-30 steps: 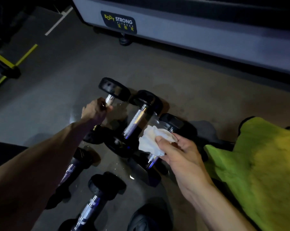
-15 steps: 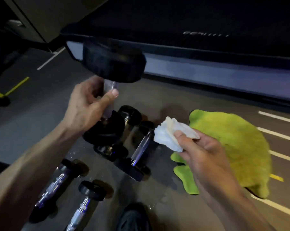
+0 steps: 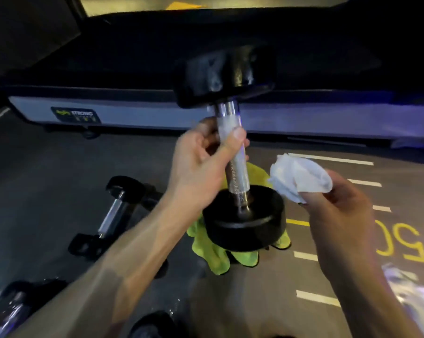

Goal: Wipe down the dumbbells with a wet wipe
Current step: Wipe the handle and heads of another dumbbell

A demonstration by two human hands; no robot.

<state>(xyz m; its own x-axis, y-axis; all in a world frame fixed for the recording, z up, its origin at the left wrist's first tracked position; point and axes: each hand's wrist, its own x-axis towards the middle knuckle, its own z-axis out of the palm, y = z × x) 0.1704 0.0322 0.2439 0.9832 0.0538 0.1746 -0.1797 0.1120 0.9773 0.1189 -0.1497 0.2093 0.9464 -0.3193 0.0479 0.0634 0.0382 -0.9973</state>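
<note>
A dumbbell (image 3: 233, 152) is being held upright by the left hand (image 3: 201, 164), whose fingers and thumb are wrapped around the upper part of its knurled silver handle. Its top black weight is being raised in front of a long grey and black piece of gym equipment (image 3: 328, 115), and its lower black weight is hanging over a yellow-green cloth (image 3: 211, 250) lying crumpled on the grey floor (image 3: 47, 181). A crumpled white wet wipe (image 3: 301, 179) is being pinched in the closed fingers of the right hand (image 3: 340, 215), just to the right of the handle and apart from it. The two hands are being kept apart, one on each side of the bar. Another dumbbell (image 3: 113, 213) is lying on the floor to the left, and more dark weights are showing, blurred, at the lower left. White and yellow markings are painted on the floor at the right.
</note>
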